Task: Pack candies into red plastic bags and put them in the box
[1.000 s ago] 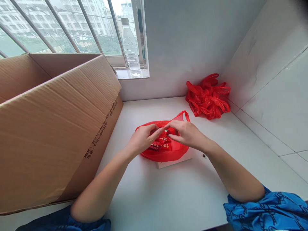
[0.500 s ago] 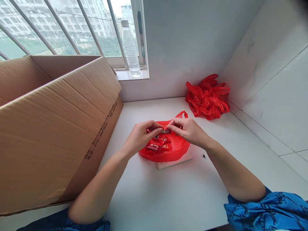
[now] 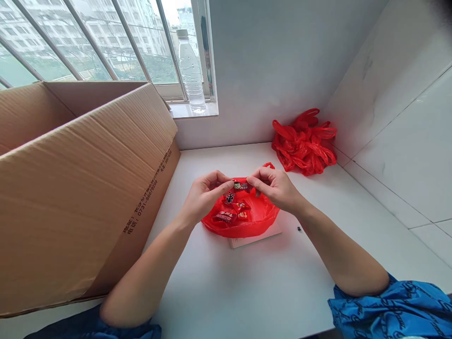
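Note:
A red plastic bag [image 3: 252, 225] lies open on the white counter [image 3: 254, 282], with several red-wrapped candies [image 3: 233, 212] inside. It rests on a white flat object [image 3: 256, 238]. My left hand [image 3: 205, 195] and my right hand [image 3: 275, 186] hover just above the bag's mouth. Both pinch the ends of one small wrapped candy [image 3: 240, 185] held between them, fingers closed on it.
A large open cardboard box [image 3: 77, 188] fills the left side. A pile of crumpled red bags [image 3: 305, 141] lies in the far right corner. A clear water bottle [image 3: 190, 70] stands on the window sill. A tiny dark speck [image 3: 299, 229] sits right of the bag.
Both hands have risen out of the bag and lifted one candy up between them; the bag has sagged open below.

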`<action>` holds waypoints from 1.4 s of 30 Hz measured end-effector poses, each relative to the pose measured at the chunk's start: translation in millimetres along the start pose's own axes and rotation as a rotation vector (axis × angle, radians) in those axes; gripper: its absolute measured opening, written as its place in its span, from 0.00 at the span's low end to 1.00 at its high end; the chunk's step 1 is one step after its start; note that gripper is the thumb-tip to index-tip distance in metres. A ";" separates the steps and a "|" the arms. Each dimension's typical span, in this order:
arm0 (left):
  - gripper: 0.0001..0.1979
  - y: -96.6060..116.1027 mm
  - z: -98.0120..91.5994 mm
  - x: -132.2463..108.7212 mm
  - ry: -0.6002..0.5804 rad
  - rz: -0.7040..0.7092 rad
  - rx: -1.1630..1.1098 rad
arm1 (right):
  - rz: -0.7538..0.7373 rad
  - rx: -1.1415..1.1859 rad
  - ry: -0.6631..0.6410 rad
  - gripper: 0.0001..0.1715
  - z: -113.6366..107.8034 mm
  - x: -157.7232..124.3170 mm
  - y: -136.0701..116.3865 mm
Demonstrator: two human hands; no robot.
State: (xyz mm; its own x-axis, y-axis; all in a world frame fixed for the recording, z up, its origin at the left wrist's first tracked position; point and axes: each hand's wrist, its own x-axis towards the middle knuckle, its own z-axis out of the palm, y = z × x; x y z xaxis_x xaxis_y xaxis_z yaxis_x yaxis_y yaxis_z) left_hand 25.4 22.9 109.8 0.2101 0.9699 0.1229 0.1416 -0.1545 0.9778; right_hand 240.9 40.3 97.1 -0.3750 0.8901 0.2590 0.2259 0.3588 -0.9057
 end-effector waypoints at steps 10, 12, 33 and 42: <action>0.16 -11.3 1.6 1.5 -0.041 0.022 0.148 | -0.068 -0.162 0.026 0.20 3.1 -3.4 -3.9; 0.15 -11.4 2.7 1.2 -0.022 0.025 0.126 | -0.076 -0.167 0.024 0.20 3.8 -4.1 -4.6; 0.15 -6.7 10.5 -1.8 0.040 0.017 0.004 | 0.010 0.002 -0.004 0.21 6.5 -1.7 2.0; 0.15 -10.9 10.6 -2.1 0.045 0.028 0.054 | 0.003 0.003 0.010 0.18 7.2 -2.2 0.1</action>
State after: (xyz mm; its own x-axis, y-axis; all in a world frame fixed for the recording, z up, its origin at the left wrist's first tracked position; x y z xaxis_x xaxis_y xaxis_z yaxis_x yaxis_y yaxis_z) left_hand 33.6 20.5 97.0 0.1716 0.9723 0.1589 0.1889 -0.1908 0.9633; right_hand 235.3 36.4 94.0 -0.3654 0.8939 0.2597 0.2242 0.3553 -0.9075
